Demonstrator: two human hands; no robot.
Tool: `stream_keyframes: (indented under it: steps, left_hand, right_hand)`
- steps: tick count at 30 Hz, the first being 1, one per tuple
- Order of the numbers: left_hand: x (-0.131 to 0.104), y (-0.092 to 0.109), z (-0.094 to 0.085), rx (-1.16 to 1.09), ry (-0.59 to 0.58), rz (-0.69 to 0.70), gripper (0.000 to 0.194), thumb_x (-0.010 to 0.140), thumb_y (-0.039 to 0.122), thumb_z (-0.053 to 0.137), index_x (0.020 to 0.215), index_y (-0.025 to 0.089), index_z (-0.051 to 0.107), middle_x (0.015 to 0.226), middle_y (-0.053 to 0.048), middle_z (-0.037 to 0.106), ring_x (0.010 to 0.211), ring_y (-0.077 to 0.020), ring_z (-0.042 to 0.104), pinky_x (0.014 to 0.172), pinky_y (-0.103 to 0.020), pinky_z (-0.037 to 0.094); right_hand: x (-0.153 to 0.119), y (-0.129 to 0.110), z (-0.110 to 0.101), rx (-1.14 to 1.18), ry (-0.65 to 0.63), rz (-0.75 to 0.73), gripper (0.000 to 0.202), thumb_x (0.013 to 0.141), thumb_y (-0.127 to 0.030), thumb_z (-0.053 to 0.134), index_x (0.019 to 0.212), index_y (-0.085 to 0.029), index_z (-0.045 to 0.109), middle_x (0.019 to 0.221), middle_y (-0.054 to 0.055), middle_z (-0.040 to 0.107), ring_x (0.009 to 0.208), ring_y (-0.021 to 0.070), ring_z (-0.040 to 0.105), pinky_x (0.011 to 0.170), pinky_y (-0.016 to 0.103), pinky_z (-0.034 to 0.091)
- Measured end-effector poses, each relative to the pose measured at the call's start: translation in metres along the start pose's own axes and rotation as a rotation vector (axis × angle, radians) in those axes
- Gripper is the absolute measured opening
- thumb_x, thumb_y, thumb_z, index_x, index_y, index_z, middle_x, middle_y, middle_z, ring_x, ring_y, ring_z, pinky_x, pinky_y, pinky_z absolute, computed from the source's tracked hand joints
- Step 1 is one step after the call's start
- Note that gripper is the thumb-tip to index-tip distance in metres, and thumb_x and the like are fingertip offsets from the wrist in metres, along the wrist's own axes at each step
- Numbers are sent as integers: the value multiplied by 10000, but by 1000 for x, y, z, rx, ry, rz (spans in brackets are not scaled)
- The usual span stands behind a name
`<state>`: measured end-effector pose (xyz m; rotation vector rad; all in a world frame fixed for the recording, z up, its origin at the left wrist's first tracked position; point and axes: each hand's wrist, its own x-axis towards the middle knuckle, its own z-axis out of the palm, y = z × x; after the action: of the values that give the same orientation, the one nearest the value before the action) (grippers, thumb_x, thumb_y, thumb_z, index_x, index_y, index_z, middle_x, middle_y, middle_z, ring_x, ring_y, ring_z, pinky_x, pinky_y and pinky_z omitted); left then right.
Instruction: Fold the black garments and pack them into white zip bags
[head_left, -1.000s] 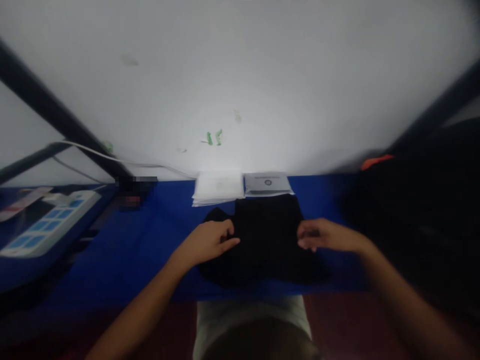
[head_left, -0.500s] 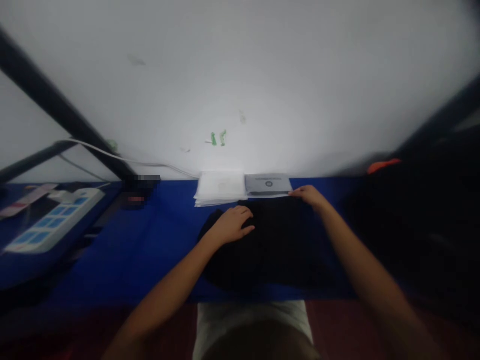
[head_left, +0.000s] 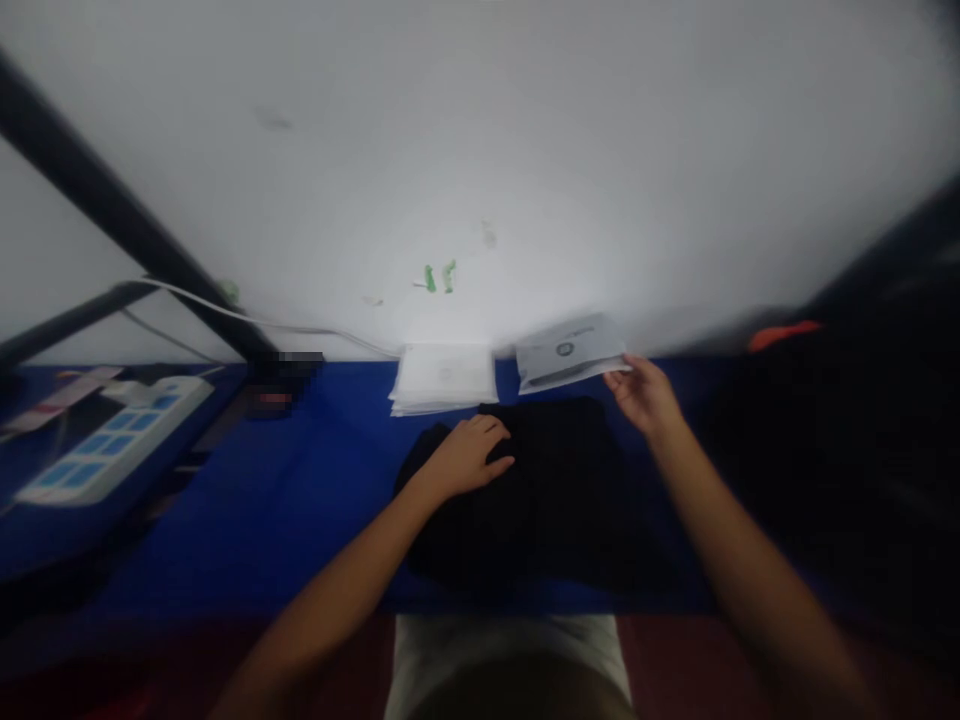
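Now | right hand (head_left: pixel 643 395) pinches grey packet (head_left: pixel 570 352) by its right edge, lifted, upper centre; likely light, floppy, slick | left hand (head_left: pixel 469 455) flat, open on black cloth (head_left: pixel 547 480), soft, centre of blue counter (head_left: pixel 247 500) | white stack (head_left: pixel 444 377) beside.

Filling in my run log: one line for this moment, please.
left hand: flat on black garment | right hand: holds grey printed sheet lifted | white stack: on blue table

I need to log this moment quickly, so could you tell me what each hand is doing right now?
Left hand: open, resting flat on the black garment.
Right hand: closed on the grey printed packet, lifted off the table.
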<state>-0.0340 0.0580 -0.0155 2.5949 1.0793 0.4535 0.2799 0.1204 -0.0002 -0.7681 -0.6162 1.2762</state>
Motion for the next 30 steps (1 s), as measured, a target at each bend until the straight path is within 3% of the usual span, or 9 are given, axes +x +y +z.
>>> stream_keyframes:
  steps: [4, 8, 10, 13, 17, 19, 23, 30]
  left_hand:
    - [4, 1, -2, -212, 128, -122, 307, 906, 377, 562, 1164, 211, 572, 1120, -78, 679, 1072, -240, 623, 980, -428, 444]
    - [10, -1, -9, -737, 322, -281, 280, 904, 414, 556, 1052, 177, 575, 951, -75, 723, 835, -195, 697, 820, -362, 528]
    - [13, 0, -14, -975, 320, -309, 315, 887, 442, 574, 1020, 156, 571, 908, -81, 727, 735, -183, 699, 783, -361, 538]
    - [16, 5, -20, -1171, 229, -335, 351, 868, 471, 596, 994, 144, 599, 877, -81, 726, 671, -170, 686, 722, -336, 539]
    - [19, 20, -25, -1207, 71, -367, 393, 868, 517, 582, 930, 136, 655, 821, -78, 710, 634, -141, 642, 617, -265, 498]
    - [19, 27, -25, -1171, -56, -324, 432, 863, 550, 571, 886, 129, 664, 774, -60, 679, 599, -124, 601, 578, -244, 465]
    - [21, 34, -24, -944, -180, -190, 394, 814, 525, 649, 780, 133, 627, 652, 22, 540, 552, -78, 457, 517, -194, 341]
    - [22, 32, -17, -875, -32, -216, 404, 870, 538, 552, 738, 157, 530, 641, 38, 446, 560, -85, 379, 507, -195, 298]
  right_hand:
    - [-10, -14, 8, 0, -27, -19, 111, 739, -210, 626, 846, -206, 596, 788, -7, 726, 673, 114, 689, 613, 181, 570]
    - [-35, -22, 25, -410, -47, -25, 245, 829, -393, 476, 928, -199, 589, 909, 87, 714, 905, 239, 684, 693, 313, 567]
    - [-51, -24, 35, -547, -67, 40, 309, 838, -461, 457, 952, -201, 578, 889, 96, 696, 876, 266, 675, 680, 347, 552]
    - [-72, -23, 50, -540, -204, 204, 276, 773, -458, 629, 885, -217, 554, 713, 22, 633, 613, 182, 613, 544, 278, 491]
    - [-89, -10, 62, -443, -558, 472, 292, 707, -372, 770, 786, -187, 559, 619, -43, 554, 472, 81, 481, 456, 200, 379]
    - [-91, 1, 65, -474, -631, 534, 298, 700, -370, 784, 779, -166, 583, 622, -45, 557, 474, 68, 467, 451, 189, 357]
    - [-91, 18, 64, -561, -610, 580, 330, 655, -365, 814, 799, -160, 599, 594, -63, 551, 443, 48, 414, 413, 173, 293]
    - [-89, 21, 65, -564, -502, 484, 358, 716, -479, 756, 720, -162, 589, 533, -78, 463, 423, 40, 345, 382, 177, 222]
